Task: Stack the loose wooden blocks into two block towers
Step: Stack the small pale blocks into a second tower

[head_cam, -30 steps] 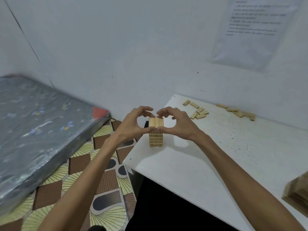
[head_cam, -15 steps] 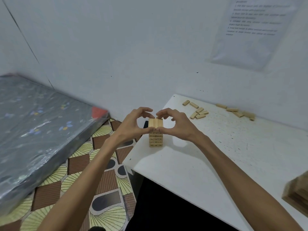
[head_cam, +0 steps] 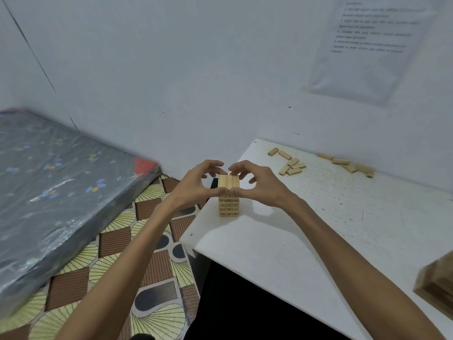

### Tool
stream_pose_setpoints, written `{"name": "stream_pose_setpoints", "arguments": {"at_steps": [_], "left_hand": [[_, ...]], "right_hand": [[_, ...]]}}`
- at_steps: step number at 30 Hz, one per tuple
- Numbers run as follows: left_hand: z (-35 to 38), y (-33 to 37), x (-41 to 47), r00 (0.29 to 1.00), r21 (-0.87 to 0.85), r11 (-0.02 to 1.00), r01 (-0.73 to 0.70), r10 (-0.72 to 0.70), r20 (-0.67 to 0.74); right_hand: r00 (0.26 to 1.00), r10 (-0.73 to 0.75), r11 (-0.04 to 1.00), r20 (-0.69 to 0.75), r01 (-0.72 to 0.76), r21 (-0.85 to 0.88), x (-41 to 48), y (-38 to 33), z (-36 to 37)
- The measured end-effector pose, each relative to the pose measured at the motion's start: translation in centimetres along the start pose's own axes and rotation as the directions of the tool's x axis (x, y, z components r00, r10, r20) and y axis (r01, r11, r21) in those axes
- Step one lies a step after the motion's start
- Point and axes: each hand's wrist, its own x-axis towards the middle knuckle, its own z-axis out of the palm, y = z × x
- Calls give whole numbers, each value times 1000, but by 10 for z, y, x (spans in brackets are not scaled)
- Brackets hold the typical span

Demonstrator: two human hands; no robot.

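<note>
Block tower (head_cam: 228, 205) stands close to the white table's (head_cam: 318, 229) left edge. Your left hand (head_cam: 196, 186) and right hand (head_cam: 261, 187) both pinch its top layer, thumbs on the near face. Squeeze evenly, square the layer, then release gently.

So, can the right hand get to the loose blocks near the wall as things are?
Probably yes. The right hand pinches the top of the tower, but only bare table lies between it and the loose blocks; nothing is in the way once it lets go.
</note>
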Motion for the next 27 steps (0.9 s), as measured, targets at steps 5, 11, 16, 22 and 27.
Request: {"name": "stream_pose_setpoints", "arguments": {"at_steps": [5,11,16,22,27], "left_hand": [[0,0,1,999,-42,999,33,-32,18],[0,3,-1,999,-63,997,43,-41,22],[2,4,-8,997,-92,994,55,-50,53],[24,7,-18,975,-451,880,146,-205,-84],[63,21,-26,931,-611,772,178,-333,-150]], "right_hand": [[1000,9,1000,23,-9,20,2,1,1],[1000,14,1000,22,-14,1,1,1,3],[999,32,999,17,-31,-39,-3,2,6],[946,263,909,-190,-177,377,-15,-1,31],[854,481,723,-198,-259,640,-18,-12,77]]}}
